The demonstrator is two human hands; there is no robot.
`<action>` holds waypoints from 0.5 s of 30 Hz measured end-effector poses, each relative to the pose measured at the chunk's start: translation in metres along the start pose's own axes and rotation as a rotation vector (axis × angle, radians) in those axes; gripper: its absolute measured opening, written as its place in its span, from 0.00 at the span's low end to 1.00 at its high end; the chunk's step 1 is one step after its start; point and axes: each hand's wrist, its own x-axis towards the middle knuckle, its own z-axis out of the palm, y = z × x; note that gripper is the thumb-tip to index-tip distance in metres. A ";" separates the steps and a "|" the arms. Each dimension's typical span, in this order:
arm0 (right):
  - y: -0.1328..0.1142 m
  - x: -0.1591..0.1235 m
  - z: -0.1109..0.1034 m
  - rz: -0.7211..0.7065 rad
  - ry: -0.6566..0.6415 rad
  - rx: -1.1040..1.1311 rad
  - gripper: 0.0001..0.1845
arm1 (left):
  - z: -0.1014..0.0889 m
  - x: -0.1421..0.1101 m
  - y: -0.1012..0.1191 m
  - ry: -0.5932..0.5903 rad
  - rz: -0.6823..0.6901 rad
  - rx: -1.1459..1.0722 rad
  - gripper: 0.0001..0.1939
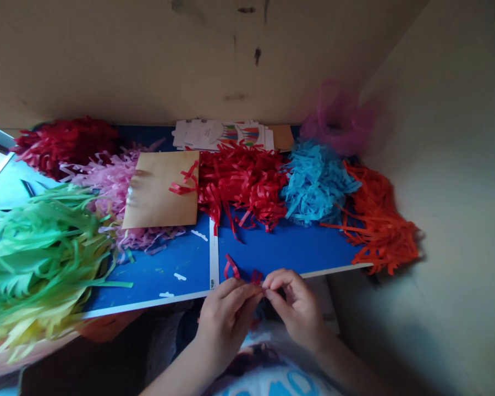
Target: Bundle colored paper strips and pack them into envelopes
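Observation:
Over the front edge of the table, my left hand [229, 313] and my right hand [295, 302] meet, fingertips pinched together. Between them is a dark red ribbon [231, 266], with a loop and a short end rising above the fingers. The exact point where the fingertips grip it is too small to make out. Beyond the hands lies a heap of red ribbon strips [247, 181]. A tan paper envelope [163, 192] rests to its left, on a pink heap of strips [111, 181], with a few red strips across its right edge.
Light blue strips [317, 184] and orange strips [381, 220] lie on the right of the blue table [280, 247]. Green strips [37, 236] and dark red strips [72, 143] fill the left. Printed cards [206, 135] and sheer purple material [338, 124] sit by the wall.

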 end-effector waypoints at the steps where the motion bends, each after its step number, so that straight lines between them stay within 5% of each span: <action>1: 0.000 0.000 0.000 0.012 0.005 0.008 0.05 | -0.001 0.000 0.000 -0.008 -0.003 0.022 0.06; 15: 0.003 -0.002 -0.005 0.058 -0.050 -0.025 0.06 | -0.006 -0.002 -0.004 -0.032 -0.055 -0.005 0.05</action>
